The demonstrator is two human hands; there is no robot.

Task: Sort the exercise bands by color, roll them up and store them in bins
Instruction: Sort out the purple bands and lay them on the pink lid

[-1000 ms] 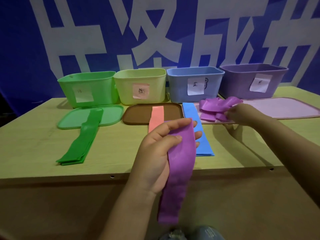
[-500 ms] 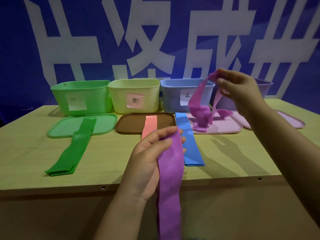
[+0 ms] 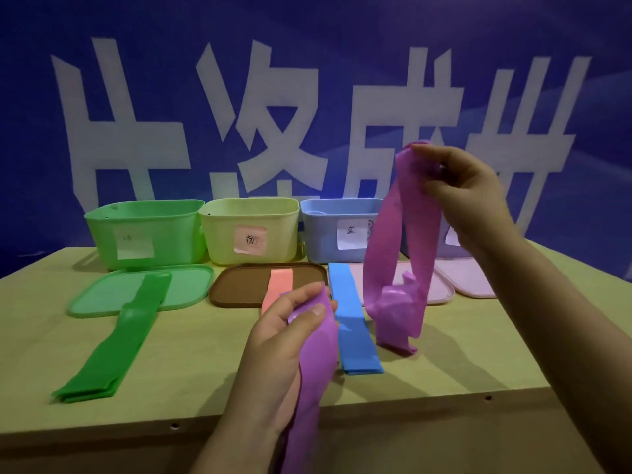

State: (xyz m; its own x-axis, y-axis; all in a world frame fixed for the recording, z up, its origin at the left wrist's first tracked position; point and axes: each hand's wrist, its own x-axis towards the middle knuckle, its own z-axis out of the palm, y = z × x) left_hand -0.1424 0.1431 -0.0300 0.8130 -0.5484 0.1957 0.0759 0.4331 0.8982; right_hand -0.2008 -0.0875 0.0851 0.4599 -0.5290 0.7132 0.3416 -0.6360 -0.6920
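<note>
Purple bands still unsorted: left hand (image 3: 290,340) grips one purple band (image 3: 316,378), right hand (image 3: 468,189) pinches a tangled purple band (image 3: 384,254). Nothing rolled; green band (image 3: 119,340), blue band (image 3: 352,323) laid out.

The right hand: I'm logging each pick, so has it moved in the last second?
Yes. The right hand has risen from the pink lid to above the blue bin, lifting a purple band whose tail hangs by the lid.
</note>
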